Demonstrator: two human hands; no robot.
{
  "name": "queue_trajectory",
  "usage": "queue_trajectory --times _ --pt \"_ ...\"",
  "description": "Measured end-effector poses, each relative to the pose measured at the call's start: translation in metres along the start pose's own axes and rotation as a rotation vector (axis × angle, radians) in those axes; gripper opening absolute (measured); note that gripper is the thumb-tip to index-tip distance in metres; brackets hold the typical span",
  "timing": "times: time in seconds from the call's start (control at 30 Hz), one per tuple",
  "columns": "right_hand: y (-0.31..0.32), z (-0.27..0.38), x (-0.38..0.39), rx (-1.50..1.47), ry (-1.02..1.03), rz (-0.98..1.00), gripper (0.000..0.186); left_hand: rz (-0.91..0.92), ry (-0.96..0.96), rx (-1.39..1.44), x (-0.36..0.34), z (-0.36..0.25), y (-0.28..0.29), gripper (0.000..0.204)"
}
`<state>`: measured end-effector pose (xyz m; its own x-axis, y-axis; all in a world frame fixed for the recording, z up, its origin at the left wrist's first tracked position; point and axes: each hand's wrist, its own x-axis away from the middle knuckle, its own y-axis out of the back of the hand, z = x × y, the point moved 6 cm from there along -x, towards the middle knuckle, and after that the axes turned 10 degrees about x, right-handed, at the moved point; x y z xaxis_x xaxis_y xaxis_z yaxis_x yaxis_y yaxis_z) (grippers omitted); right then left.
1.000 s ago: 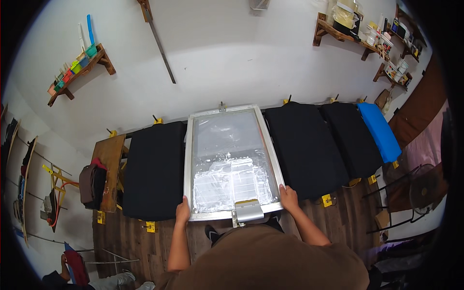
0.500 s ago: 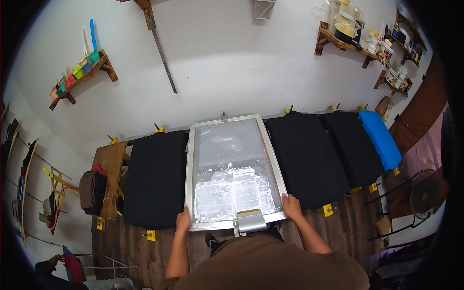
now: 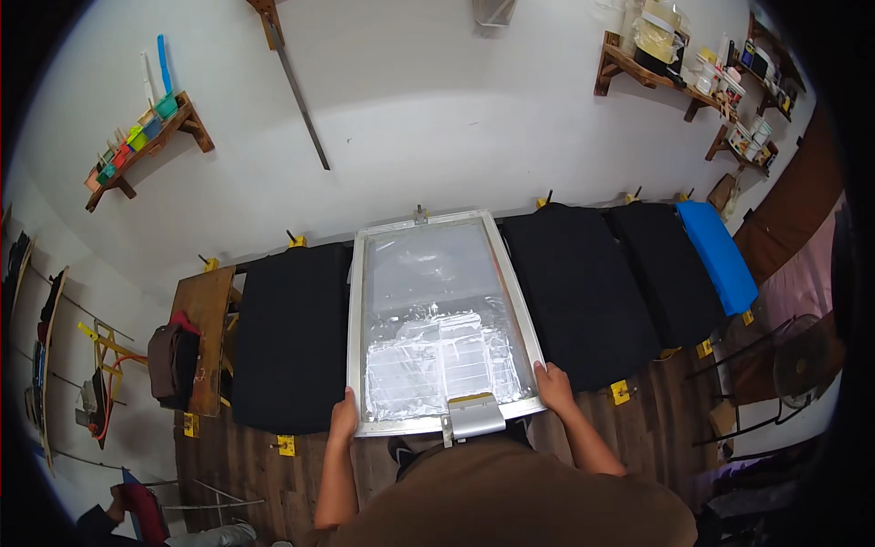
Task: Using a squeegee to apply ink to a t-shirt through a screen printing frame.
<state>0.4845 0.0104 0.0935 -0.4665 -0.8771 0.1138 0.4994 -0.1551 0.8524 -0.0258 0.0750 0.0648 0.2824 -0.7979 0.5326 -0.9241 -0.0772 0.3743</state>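
A metal-framed screen with white smears over its lower half lies between padded boards covered in black cloth. My left hand grips its near left side, thumb along the edge. My right hand grips the near right side in the same way. At the middle of the near edge sits a silver clamp plate. A black board lies left of the screen, and another lies right of it.
A wooden board with folded cloths stands left. A blue board ends the row right. Wall shelves hold coloured containers and jars. A stand fan stands right. A co-worker holds red cloth at lower left.
The view has shifted, so the screen and boards appear lower than a second ago. The screen's near edge sits slightly further right relative to the boards. My grip is unchanged.
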Motion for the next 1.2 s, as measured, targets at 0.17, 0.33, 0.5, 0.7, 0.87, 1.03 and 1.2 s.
queue_trajectory --times 0.17,0.33,0.5,0.7,0.87,1.03,1.2 --pt "0.000 0.003 -0.002 -0.013 -0.018 0.028 0.053 0.043 0.048 0.058 -0.010 0.015 0.002 0.080" --pt "-0.004 -0.005 -0.003 -0.095 -0.037 0.060 0.051 0.161 0.097 0.051 -0.029 0.031 0.008 0.082" --pt "-0.017 -0.024 -0.006 -0.333 -0.096 0.186 0.045 0.315 0.147 0.140 -0.011 -0.001 0.000 0.083" --pt "-0.028 -0.027 -0.011 -0.499 -0.112 0.301 0.035 0.317 -0.018 0.351 -0.033 0.006 -0.003 0.078" --pt "-0.026 -0.032 -0.018 -0.615 -0.119 0.160 0.037 0.355 -0.013 0.403 -0.028 0.001 -0.009 0.076" --pt "-0.029 -0.025 -0.020 -0.610 -0.099 0.169 0.037 0.366 0.001 0.454 -0.023 0.007 -0.005 0.076" --pt "-0.035 -0.028 -0.018 -0.579 -0.098 0.234 0.039 0.314 0.011 0.369 0.001 -0.004 -0.009 0.075"
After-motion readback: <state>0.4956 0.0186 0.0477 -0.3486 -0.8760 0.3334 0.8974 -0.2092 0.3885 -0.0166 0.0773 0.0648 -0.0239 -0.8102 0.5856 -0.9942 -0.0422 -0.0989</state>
